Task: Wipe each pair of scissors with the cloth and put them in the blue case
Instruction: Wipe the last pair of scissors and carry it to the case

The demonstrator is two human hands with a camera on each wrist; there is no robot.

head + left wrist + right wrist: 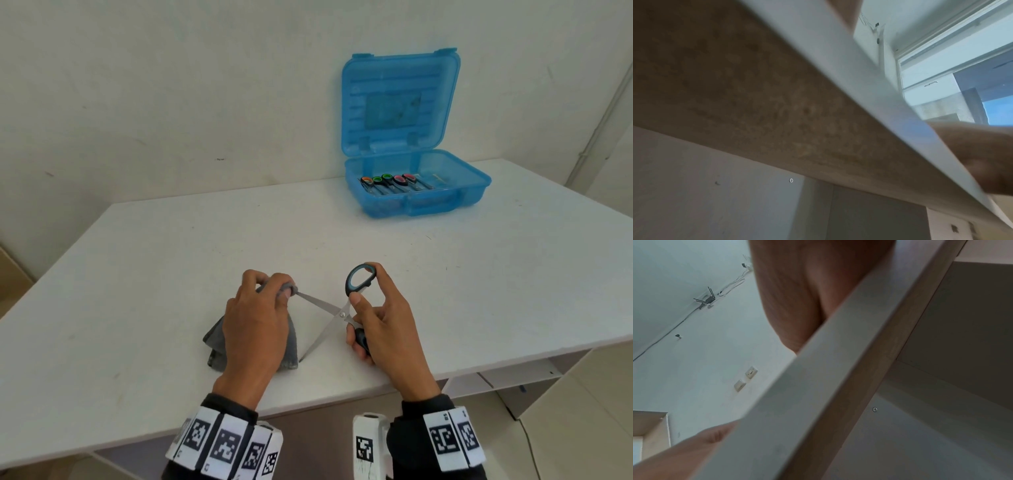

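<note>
In the head view my right hand (373, 315) grips a pair of scissors (337, 313) by its black and blue handles, blades spread wide apart. My left hand (260, 315) holds a grey cloth (291, 346) and pinches it round the tip of the upper blade. The other blade points down toward the table's front edge. At the back right stands the open blue case (421, 195), with several scissors (390, 183) lying side by side in its bottom half. Both wrist views show only the table's edge and underside with a bit of arm.
The white table (205, 246) is bare between my hands and the case. Its front edge runs just below my wrists. The case's lid (400, 102) stands upright against the white wall.
</note>
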